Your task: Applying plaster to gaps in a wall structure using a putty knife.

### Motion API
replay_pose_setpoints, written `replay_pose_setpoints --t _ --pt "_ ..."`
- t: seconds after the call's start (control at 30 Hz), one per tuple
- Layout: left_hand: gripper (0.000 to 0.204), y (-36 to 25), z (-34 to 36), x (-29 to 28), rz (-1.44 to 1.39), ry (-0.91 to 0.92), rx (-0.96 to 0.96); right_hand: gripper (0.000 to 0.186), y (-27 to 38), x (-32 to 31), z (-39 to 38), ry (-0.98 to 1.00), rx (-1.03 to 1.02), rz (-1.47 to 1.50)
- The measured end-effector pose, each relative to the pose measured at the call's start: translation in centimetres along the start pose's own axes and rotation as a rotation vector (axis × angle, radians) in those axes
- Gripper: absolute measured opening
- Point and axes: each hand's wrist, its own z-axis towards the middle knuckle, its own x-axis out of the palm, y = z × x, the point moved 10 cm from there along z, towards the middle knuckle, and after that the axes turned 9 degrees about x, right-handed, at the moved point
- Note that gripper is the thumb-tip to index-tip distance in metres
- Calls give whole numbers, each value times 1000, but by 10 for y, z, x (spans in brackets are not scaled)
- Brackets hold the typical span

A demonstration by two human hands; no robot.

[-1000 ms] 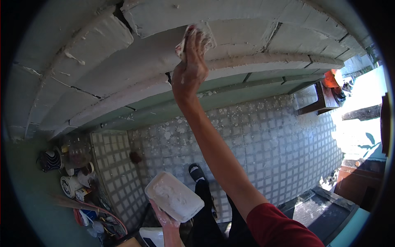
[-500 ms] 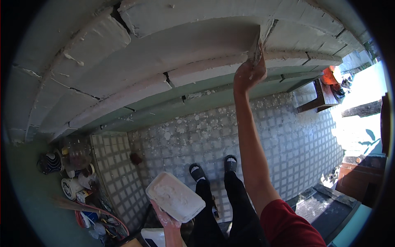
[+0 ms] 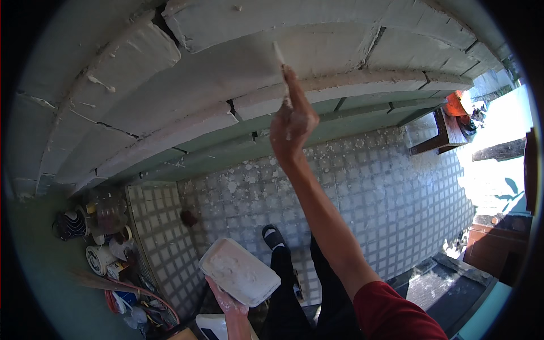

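Note:
My right hand (image 3: 296,116) is raised on an outstretched arm, closed round a thin, paste-smeared flat spreader (image 3: 279,56), seen nearly edge-on at the pale plastered wall band (image 3: 328,48). Cracks and open joints split this stepped surface. Lower down, my left hand (image 3: 226,297) grips a white rectangular tub (image 3: 241,263) of whitish paste from its near side, its fingers smeared white and partly hidden under it.
A checked tile floor (image 3: 362,187) with pale spatters lies below, around my sandaled foot (image 3: 273,238). Containers and tools (image 3: 99,260) crowd the left side. A wooden stool (image 3: 447,133) with an orange bucket (image 3: 458,105) stands right, near a dark tray-like surface (image 3: 436,289).
My right hand and the spreader swung right along the wall by half a second ago, then came back left to the middle. The tub in my left hand has hardly moved.

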Motion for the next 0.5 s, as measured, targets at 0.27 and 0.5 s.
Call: replay_pose_setpoints --t 0.27,0.5 --pt "69 3 -1 3 -7 23 -29 48 -5 -66 83 -321 -76 -139" --pt "67 -2 3 5 12 -21 -28 59 26 2 25 -116 -102 -70"
